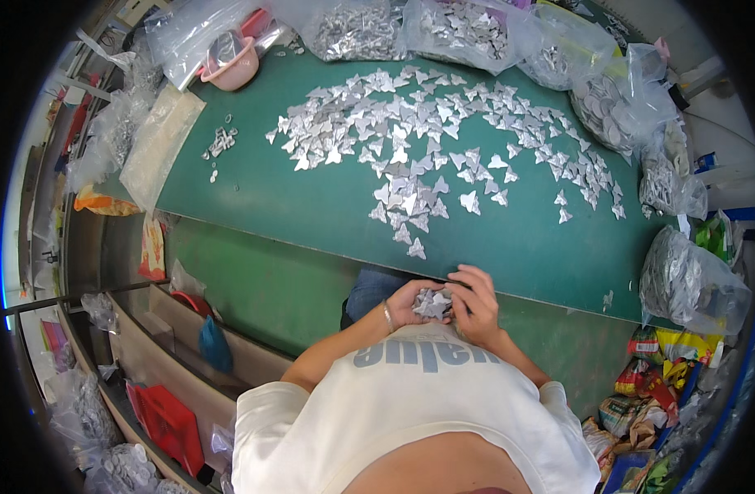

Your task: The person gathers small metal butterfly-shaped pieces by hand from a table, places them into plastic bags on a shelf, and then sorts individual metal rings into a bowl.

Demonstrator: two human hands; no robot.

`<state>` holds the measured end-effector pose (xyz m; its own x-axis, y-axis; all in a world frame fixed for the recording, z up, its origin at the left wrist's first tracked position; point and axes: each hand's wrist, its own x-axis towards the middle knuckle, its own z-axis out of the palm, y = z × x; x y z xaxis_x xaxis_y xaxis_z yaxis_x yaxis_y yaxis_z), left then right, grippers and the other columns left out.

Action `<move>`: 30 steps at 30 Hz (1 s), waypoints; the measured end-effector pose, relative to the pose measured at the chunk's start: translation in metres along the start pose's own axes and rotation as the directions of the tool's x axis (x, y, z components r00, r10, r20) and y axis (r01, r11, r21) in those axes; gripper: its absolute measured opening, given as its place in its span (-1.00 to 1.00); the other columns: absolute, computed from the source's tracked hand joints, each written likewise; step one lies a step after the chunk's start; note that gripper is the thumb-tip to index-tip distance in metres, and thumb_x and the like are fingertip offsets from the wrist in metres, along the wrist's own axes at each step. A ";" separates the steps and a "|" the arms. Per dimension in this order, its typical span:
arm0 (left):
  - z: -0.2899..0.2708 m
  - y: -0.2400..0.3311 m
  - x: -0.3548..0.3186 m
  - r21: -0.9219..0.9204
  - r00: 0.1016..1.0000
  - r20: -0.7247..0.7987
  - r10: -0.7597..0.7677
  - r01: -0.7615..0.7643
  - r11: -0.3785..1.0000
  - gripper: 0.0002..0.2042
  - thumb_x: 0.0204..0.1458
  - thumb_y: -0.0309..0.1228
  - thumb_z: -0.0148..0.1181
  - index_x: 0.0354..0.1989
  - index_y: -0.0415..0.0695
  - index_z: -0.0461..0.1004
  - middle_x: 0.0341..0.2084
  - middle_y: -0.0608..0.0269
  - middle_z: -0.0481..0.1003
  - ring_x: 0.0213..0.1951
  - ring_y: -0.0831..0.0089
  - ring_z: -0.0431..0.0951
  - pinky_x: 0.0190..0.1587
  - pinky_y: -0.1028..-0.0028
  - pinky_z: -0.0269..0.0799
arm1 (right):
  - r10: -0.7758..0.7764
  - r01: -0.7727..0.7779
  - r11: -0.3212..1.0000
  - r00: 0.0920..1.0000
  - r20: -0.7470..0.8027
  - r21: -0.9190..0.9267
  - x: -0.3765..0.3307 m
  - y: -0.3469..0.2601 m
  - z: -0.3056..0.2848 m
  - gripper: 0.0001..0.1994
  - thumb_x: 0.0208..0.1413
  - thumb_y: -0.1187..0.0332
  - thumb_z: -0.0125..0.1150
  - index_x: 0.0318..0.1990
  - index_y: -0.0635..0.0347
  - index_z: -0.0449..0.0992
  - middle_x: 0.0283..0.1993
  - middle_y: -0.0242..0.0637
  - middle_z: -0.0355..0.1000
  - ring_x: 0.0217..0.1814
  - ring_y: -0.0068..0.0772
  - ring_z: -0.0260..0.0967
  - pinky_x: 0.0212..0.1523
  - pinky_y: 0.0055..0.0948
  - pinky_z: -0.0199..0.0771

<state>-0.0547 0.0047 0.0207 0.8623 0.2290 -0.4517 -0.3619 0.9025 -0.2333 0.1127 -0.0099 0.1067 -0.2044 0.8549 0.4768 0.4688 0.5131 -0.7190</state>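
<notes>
Close to my body, below the table's front edge, my left hand [404,304] is closed round a clump of flat silver star-shaped metal pieces [432,305]. My right hand [478,309] meets the clump from the right side, its thumb and fingers bent at the pieces' edge. Whatever lies between those right fingertips is too small to make out. Beyond both hands, many similar silver pieces [402,132] are spread over the green table [295,214], thickest in the middle and trailing off to the right.
Clear plastic bags of metal parts [357,33] line the table's far and right sides. A pink bowl [232,67] stands at the far left, with small metal bits [221,142] nearer. Brown bins [184,354] stand at lower left; colourful packets [641,379] lie at lower right.
</notes>
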 end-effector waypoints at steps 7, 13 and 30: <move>0.038 0.000 -0.069 -0.098 0.955 -0.217 0.200 -0.225 0.969 -0.71 -0.01 -0.35 0.01 -0.12 -0.19 0.38 -0.30 0.03 0.40 -0.21 0.18 0.40 -0.14 0.28 0.40 | 0.130 -0.184 0.959 0.961 -0.243 -0.215 0.016 0.019 -0.023 -0.85 -0.15 0.61 0.09 -0.36 0.29 0.50 -0.15 -0.14 0.34 0.00 -0.01 0.20 0.00 -0.20 0.20; 0.108 0.009 -0.095 -0.141 0.921 -0.176 0.349 -0.374 0.916 -0.69 -0.04 -0.37 0.02 -0.08 -0.12 0.36 -0.28 0.08 0.38 -0.17 0.24 0.38 -0.11 0.28 0.39 | 0.170 -0.230 0.945 0.953 -0.250 -0.235 0.016 0.022 -0.017 -0.83 -0.14 0.61 0.09 -0.34 0.28 0.50 -0.13 -0.15 0.32 0.01 0.00 0.18 0.00 -0.19 0.19; 0.370 0.269 0.051 0.317 0.426 0.205 0.881 -0.881 0.352 -0.76 -0.11 -0.48 -0.06 -0.22 -0.14 0.35 -0.18 0.10 0.38 -0.07 0.23 0.32 0.06 0.08 0.16 | 0.029 -0.155 0.880 0.962 -0.273 -0.450 0.011 0.027 -0.009 -0.79 -0.21 0.59 0.12 -0.33 0.23 0.48 -0.17 -0.16 0.31 -0.03 -0.03 0.23 -0.07 -0.16 0.21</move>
<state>0.0236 0.3939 0.2537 0.1210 0.9676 -0.2218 -0.7747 0.2317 0.5883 0.1310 0.0129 0.0970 0.0519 0.8162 0.5754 0.8305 0.2847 -0.4787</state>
